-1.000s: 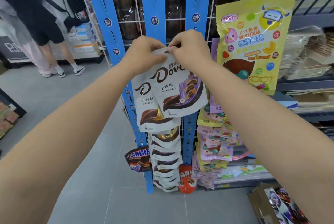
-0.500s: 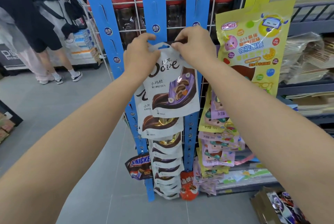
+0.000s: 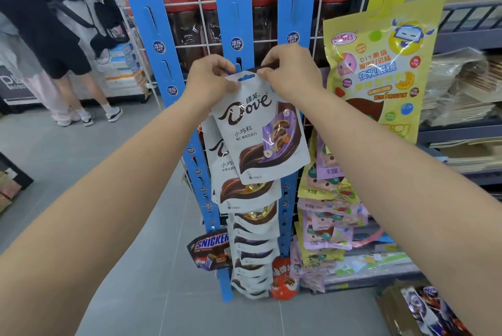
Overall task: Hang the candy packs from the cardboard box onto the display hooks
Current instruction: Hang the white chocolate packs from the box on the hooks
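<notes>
The Dove chocolate pack hangs tilted against the middle blue hanging strip, its hang slot level with a strip tab. The left hand and right hand each pinch a top corner, fingers closed on the header. The step seems best done by levelling the slot and slipping it squarely over the tab. Open strip lies above; a second Dove pack crowds below, a yellow toy bag just right. The cardboard box sits at lower right.
</notes>
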Tool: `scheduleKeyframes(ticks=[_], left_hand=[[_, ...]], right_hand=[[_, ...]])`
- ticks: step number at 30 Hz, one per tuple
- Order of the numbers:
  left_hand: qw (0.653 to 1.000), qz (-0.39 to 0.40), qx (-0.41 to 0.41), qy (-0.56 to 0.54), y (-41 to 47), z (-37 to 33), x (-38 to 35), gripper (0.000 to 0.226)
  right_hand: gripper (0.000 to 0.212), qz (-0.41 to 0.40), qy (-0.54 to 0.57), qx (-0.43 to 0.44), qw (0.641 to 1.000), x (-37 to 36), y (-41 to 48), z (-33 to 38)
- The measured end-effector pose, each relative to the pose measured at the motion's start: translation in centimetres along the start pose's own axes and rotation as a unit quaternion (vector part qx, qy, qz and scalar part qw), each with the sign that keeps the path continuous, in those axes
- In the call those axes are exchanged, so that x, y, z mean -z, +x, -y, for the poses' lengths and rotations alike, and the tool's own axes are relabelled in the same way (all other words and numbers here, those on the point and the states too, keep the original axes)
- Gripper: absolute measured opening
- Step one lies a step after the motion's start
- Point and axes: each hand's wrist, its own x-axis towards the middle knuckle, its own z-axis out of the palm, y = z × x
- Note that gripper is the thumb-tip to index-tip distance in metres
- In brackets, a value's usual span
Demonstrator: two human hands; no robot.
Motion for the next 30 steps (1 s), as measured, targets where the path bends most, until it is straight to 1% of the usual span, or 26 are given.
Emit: scheduleKeyframes(ticks=[2,4,5,8,10,14,18,21,25,26,28,29,30], left_hand=[[0.999,0.005,-0.029,0.031,0.2,0.2,0.3,0.025],[0.994,0.005,-0.067,0.091,0.3,0.2,0.5,0.015],[0.988,0.009,-0.087,0.129,0.2,0.1,0.6,0.014],[0.966,0.046,-0.123,0.224,-0.1,-0.9,1.7,0.019],[0.957,0.089,-0.118,0.249,-0.1,-1.9,2.6,0.018],[0.956,0.166,-0.054,0.235,0.4,-3.4,3.9,0.027],[0.956,0.188,-0.018,0.225,1.0,-3.3,4.3,0.020],[0.957,0.160,-0.041,0.240,1.3,-3.2,3.6,0.022],[0.948,0.067,-0.113,0.289,1.0,-2.2,2.0,0.023],[0.937,0.027,-0.131,0.322,0.9,-1.6,1.6,0.023],[0.899,-0.052,-0.171,0.399,0.3,-0.5,0.7,0.022],[0.886,-0.083,-0.186,0.416,0.0,0.0,0.3,0.020],[0.880,-0.106,-0.188,0.422,-0.4,0.3,0.1,0.020]], right_hand=[[0.016,-0.002,0.003,0.005,1.000,0.0,0.2,0.1],[0.016,-0.004,0.005,0.010,1.000,0.0,0.2,0.2],[0.016,-0.002,0.005,0.013,1.000,0.0,0.2,0.3],[0.014,-0.005,0.013,0.027,1.000,0.3,0.2,0.7],[0.014,-0.021,0.023,0.035,0.999,0.5,0.3,1.2],[0.014,-0.049,0.035,0.037,0.998,0.6,0.9,2.1],[0.016,-0.022,0.001,-0.005,1.000,0.5,1.5,1.9],[0.018,-0.002,-0.024,-0.038,0.999,0.2,1.8,1.2],[0.013,0.004,-0.037,-0.060,0.998,-0.2,1.7,0.7],[0.013,0.011,-0.041,-0.064,0.997,-0.3,1.6,0.7],[0.018,0.015,-0.040,-0.073,0.996,-0.5,1.3,0.6],[0.020,0.010,-0.036,-0.074,0.997,-0.7,1.1,0.4],[0.020,0.005,-0.032,-0.072,0.997,-0.8,0.8,0.2]])
